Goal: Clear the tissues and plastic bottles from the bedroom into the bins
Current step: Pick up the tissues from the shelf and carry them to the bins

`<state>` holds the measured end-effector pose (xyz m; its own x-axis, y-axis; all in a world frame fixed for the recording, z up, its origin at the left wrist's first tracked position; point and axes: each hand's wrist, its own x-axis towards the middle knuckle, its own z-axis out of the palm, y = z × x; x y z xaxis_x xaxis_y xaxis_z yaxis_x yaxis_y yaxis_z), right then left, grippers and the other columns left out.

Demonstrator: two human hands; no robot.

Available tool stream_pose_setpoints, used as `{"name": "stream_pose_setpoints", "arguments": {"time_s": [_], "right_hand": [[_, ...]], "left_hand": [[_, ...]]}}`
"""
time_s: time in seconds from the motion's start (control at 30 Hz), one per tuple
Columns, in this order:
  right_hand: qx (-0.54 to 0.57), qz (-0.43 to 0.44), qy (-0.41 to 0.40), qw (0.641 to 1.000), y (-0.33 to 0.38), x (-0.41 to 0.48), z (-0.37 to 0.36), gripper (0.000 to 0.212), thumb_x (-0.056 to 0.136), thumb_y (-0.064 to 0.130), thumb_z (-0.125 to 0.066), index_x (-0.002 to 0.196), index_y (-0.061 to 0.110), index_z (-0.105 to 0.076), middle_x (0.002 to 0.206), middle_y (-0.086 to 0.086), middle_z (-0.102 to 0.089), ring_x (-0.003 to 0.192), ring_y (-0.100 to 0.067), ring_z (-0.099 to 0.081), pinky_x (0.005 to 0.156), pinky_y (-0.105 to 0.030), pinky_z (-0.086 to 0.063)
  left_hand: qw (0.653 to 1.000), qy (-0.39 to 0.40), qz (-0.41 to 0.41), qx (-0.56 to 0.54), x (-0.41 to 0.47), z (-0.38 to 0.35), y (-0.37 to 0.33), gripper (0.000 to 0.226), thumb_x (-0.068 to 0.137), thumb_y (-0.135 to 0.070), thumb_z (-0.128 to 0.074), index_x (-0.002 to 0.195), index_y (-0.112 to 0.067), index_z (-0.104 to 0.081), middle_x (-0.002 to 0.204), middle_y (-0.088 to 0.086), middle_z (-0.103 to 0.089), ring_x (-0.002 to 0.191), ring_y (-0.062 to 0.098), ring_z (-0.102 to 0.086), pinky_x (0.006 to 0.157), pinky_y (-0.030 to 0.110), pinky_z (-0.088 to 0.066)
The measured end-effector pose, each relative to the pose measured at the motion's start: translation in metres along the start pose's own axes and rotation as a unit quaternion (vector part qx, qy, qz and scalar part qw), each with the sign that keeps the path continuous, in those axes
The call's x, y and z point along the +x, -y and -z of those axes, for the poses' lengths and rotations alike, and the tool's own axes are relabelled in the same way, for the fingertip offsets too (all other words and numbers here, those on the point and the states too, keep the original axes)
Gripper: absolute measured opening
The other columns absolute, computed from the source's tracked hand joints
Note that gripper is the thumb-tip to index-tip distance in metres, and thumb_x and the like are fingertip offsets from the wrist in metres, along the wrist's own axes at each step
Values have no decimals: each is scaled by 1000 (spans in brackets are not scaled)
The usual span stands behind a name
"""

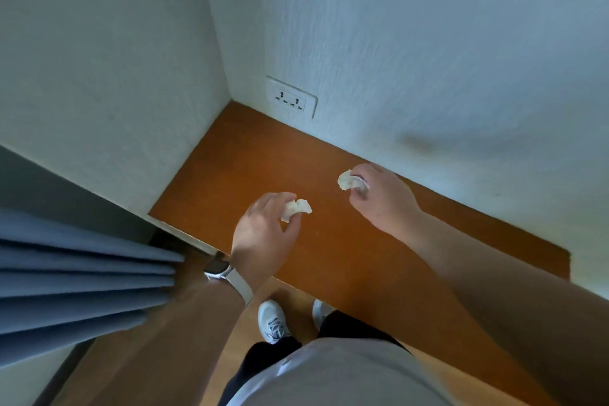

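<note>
My left hand (pixel 263 231) pinches a crumpled white tissue (pixel 298 208) between thumb and fingers, just above the brown wooden shelf (pixel 247 158). Farther right and nearer the wall, my right hand (pixel 382 198) grips a second crumpled tissue (pixel 346 180), which sticks out to the left of the fingers. Both hands hover over the middle of the shelf, about a hand's width apart. No bottle or bin is in view.
White textured walls meet in a corner behind the shelf, with a double wall socket (pixel 291 100) just above it. Grey-blue curtain folds (pixel 82 280) hang at the left. My white shoes (pixel 273 321) stand on the wooden floor below the shelf's front edge.
</note>
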<state>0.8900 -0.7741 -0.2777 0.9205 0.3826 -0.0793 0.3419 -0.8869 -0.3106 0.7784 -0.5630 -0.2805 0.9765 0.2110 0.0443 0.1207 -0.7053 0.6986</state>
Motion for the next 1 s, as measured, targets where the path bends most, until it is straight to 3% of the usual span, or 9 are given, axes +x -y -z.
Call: {"name": "stream_pose_setpoints", "arguments": {"time_s": [0.3, 0.43, 0.53, 0.8, 1.0], "right_hand": [[39, -69, -60, 995, -24, -63, 32, 28, 89, 31, -55, 116, 27, -53, 104, 15, -55, 91, -7, -53, 77, -31, -51], [67, -129, -89, 985, -50, -103, 50, 29, 89, 32, -52, 118, 29, -52, 107, 17, -54, 96, -6, -51, 81, -31, -49], [90, -168, -132, 973, -73, -143, 66, 25, 88, 29, -55, 113, 27, -55, 104, 15, -55, 92, -6, -51, 79, -32, -49], [124, -266, -204, 934, -148, -278, 100, 27, 84, 24, -61, 111, 21, -60, 104, 7, -61, 87, -9, -54, 75, -34, -51], [161, -346, -240, 892, -203, -390, 115, 21, 84, 28, -58, 105, 25, -58, 97, 11, -58, 86, -13, -55, 76, -38, -51]], "left_hand": [[995, 55, -85, 17, 4, 0, -49, 30, 91, -30, -66, 120, -21, -64, 111, -7, -64, 98, 11, -59, 79, 29, -54], [987, 94, -125, 26, 3, -17, -89, 33, 92, -34, -64, 124, -25, -61, 115, -11, -62, 99, 6, -56, 82, 21, -49], [980, 120, -158, 18, -7, -38, -126, 32, 92, -35, -64, 122, -27, -61, 115, -12, -62, 99, 6, -57, 81, 17, -44], [951, 198, -236, -3, -66, -107, -236, 32, 91, -33, -66, 122, -28, -62, 112, -15, -60, 96, 7, -59, 83, 29, -56], [926, 245, -286, -13, -132, -168, -317, 29, 90, -34, -67, 118, -30, -62, 106, -19, -58, 91, 3, -58, 78, 19, -52]]}}
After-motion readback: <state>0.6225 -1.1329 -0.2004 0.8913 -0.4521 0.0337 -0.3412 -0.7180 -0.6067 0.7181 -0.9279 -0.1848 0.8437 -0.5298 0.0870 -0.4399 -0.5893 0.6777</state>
